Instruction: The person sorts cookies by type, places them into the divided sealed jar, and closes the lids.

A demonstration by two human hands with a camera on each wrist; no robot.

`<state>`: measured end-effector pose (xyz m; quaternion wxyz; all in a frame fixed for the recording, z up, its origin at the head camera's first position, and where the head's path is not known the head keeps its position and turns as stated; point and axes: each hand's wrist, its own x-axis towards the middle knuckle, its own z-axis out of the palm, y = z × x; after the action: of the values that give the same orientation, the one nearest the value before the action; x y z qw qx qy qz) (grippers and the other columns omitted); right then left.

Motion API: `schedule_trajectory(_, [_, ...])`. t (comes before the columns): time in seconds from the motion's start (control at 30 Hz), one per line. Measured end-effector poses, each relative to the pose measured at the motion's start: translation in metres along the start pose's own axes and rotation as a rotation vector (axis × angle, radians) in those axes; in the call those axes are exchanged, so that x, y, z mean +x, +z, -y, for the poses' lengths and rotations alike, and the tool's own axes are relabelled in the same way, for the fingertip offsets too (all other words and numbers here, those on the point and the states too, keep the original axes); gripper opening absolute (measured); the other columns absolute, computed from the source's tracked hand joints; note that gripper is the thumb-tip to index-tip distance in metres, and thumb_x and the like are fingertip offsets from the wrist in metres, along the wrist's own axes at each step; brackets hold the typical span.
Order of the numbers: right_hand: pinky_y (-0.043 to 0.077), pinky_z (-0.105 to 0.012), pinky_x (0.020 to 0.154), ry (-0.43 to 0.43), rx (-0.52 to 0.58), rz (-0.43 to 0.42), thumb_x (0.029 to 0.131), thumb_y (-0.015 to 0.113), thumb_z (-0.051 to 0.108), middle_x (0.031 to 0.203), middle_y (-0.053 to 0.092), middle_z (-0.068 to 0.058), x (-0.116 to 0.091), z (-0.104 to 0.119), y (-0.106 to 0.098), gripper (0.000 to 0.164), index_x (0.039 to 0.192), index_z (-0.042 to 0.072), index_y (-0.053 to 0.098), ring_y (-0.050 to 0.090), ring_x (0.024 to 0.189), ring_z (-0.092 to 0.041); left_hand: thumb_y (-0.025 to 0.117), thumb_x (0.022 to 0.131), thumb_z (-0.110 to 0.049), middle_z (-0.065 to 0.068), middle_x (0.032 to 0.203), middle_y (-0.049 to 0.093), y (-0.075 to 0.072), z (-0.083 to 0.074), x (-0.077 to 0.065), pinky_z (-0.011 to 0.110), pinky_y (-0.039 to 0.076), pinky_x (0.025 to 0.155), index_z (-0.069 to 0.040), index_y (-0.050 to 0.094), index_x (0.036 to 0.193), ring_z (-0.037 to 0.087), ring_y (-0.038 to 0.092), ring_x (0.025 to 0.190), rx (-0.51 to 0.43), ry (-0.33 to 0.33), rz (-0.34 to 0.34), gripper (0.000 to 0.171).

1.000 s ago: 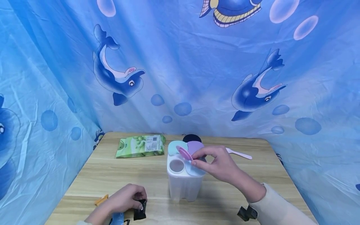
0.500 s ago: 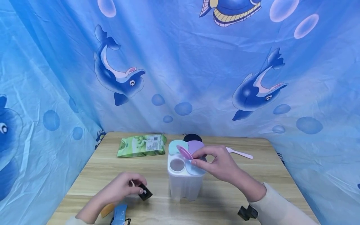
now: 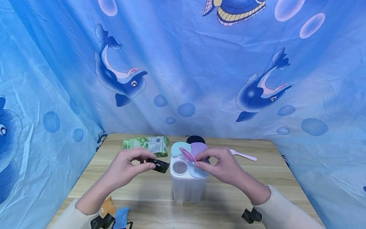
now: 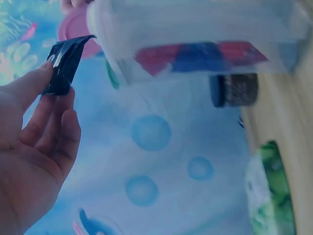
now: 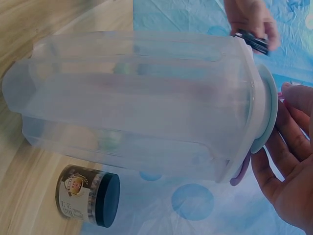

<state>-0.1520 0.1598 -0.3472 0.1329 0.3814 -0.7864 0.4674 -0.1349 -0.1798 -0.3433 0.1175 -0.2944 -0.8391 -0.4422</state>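
One lidded storage container (image 3: 187, 188), translucent, upright on the wood-grain table (image 3: 243, 194); its mint lid (image 3: 179, 148), purple lid (image 3: 198, 147) and pale blue lid (image 3: 197, 170) are down. One pink lid (image 3: 187, 155), raised and tilted, pinched by thumb and forefinger of my right hand (image 3: 220, 163), leaving the round mouth (image 3: 180, 167) uncovered. One black packet (image 3: 160, 165), gripped between thumb and fingertips of my left hand (image 3: 123, 167), just left of that mouth, not yet in; whether it touches the rim I cannot tell. Red and blue wrappers (image 4: 198, 57) show through the wall, so some loading appears done. Apparently remaining: this packet, one orange packet (image 3: 108, 206) and one blue packet (image 3: 121, 217) on the table, then closing the pink lid. Apparently uninvolved: one green bag (image 3: 160, 147), one pale spoon (image 3: 244, 156), one dark-lidded jar (image 5: 78, 195).
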Motion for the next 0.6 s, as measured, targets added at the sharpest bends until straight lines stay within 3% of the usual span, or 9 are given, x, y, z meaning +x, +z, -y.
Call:
schedule_trajectory(0.13, [0.058,-0.031,0.068,0.001,-0.005,0.003,0.086,0.083,0.008,0.088,0.077,0.005,0.0,0.0,0.0,0.014,0.096,0.017,0.08,0.067,0.077,-0.007,0.081,0.089,-0.016,-0.01,0.099,0.073,0.006,-0.014,0.013,0.027,0.055,0.069,-0.026,0.077,0.108,0.01,0.064,0.079,-0.052,0.029,0.011,0.022])
schedule_trajectory(0.43, [0.059,-0.034,0.068,0.006,-0.009,0.008,0.088,0.082,0.013,0.088,0.076,0.008,0.001,0.0,-0.001,0.01,0.096,0.019,0.08,0.067,0.077,-0.007,0.085,0.085,-0.019,-0.014,0.094,0.072,0.03,-0.023,0.03,0.028,0.055,0.071,-0.019,0.076,0.11,0.01,0.064,0.081,-0.039,-0.033,0.021,0.026])
schedule_trajectory(0.6, [0.058,-0.033,0.068,-0.001,-0.013,0.008,0.088,0.082,0.013,0.088,0.076,0.008,0.001,0.0,-0.001,0.011,0.097,0.02,0.08,0.067,0.077,-0.007,0.085,0.086,-0.015,-0.016,0.092,0.071,0.041,-0.023,0.035,0.027,0.054,0.067,-0.023,0.078,0.104,0.007,0.064,0.08,0.002,0.054,0.038,0.021])
